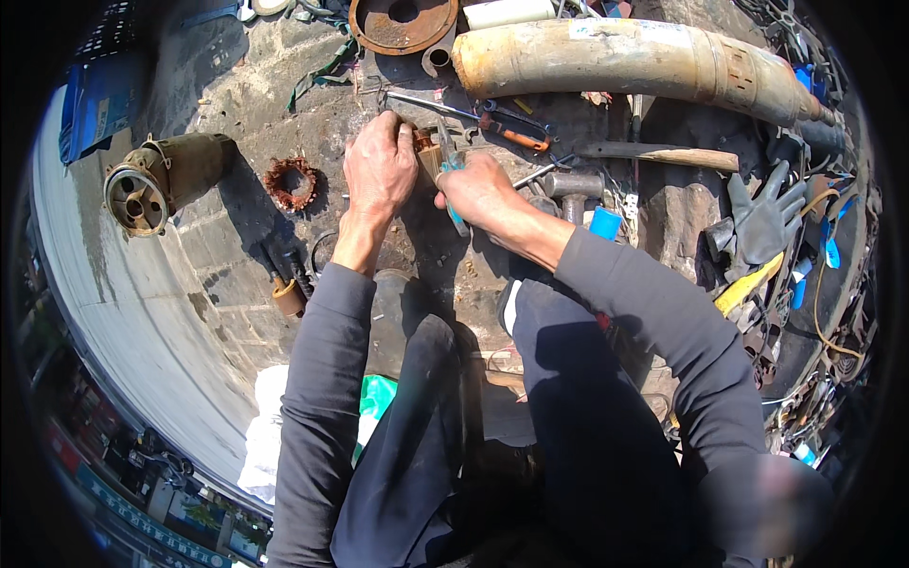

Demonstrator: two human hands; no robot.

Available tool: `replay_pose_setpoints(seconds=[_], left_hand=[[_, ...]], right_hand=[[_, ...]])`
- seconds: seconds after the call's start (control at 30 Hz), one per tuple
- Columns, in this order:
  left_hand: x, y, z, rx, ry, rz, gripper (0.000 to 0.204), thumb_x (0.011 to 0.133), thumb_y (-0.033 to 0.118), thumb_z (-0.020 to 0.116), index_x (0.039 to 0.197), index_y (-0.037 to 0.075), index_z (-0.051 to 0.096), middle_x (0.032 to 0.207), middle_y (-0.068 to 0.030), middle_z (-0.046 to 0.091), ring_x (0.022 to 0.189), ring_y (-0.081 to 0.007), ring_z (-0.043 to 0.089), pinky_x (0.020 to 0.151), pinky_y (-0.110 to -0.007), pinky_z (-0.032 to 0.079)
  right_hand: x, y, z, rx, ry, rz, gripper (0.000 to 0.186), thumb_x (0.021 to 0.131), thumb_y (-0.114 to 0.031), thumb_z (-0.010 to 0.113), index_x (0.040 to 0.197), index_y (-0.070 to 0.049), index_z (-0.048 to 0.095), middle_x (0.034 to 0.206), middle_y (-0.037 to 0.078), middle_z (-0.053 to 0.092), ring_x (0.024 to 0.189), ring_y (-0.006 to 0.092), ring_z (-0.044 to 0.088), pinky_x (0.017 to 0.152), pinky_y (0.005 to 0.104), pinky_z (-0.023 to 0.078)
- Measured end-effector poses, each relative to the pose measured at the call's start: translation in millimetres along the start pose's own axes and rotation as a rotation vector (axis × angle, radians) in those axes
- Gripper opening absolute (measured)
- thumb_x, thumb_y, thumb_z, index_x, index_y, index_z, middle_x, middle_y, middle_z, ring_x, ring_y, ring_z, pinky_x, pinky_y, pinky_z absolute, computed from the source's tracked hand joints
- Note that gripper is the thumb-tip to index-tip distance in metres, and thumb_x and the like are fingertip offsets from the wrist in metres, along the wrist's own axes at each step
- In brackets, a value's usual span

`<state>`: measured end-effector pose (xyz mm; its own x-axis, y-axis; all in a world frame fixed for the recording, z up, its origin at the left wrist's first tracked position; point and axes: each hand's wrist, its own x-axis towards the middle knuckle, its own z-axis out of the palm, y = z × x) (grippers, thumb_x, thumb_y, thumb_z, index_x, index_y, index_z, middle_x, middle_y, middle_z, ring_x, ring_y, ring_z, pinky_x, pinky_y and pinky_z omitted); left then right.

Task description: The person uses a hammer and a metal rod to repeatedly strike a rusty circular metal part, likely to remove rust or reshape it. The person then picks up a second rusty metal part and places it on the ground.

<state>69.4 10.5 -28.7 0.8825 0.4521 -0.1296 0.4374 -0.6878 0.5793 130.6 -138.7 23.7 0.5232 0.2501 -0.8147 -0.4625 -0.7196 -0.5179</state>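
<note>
My left hand [381,163] is closed round a copper-brown cylindrical part [429,159] and steadies it near the ground in front of me. On the right side of that part, my right hand [481,192] grips pliers with teal handles [454,218]. The metal jaws of the pliers point away from me, right beside the part; whether they bite on it I cannot tell. Fingers hide much of the part. To the left of my left hand lies a ring with ragged reddish copper windings [291,184].
A tan cylindrical housing [189,168] lies at left. Far off are a long, weathered metal cylinder [615,59] and a rusty disc [379,36]. An orange-handled screwdriver [516,133], a hammer head [574,185], a wooden handle [672,154] and a grey glove [760,222] lie right.
</note>
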Motion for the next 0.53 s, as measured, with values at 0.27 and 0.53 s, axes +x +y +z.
replay_pose_setpoints(seconds=[0.27, 0.53], left_hand=[[-16.2, -40.9, -26.5, -0.444, -0.04, 0.004, 0.026, 0.105, 0.021, 0.053, 0.098, -0.002, 0.062, 0.086, -0.0164, 0.064, 0.078, -0.026, 0.063, 0.075, -0.036, 0.05], [-55.3, -54.1, -27.1, -0.322, -0.058, 0.18, 0.025, 0.089, 0.025, 0.058, 0.089, 0.0, 0.063, 0.082, -0.0172, 0.058, 0.083, -0.0308, 0.058, 0.083, -0.04, 0.044]], right_hand=[[-17.2, 16.5, -74.1, -0.332, -0.294, -0.207, 0.03, 0.084, -0.019, 0.064, 0.092, 0.008, 0.069, 0.085, 0.024, 0.073, 0.085, 0.0357, 0.072, 0.078, 0.0451, 0.053], [-21.0, -1.3, -60.0, -0.327, -0.685, 0.059, 0.022, 0.09, -0.019, 0.06, 0.091, 0.0, 0.072, 0.079, 0.018, 0.074, 0.079, 0.0242, 0.073, 0.08, 0.0413, 0.054]])
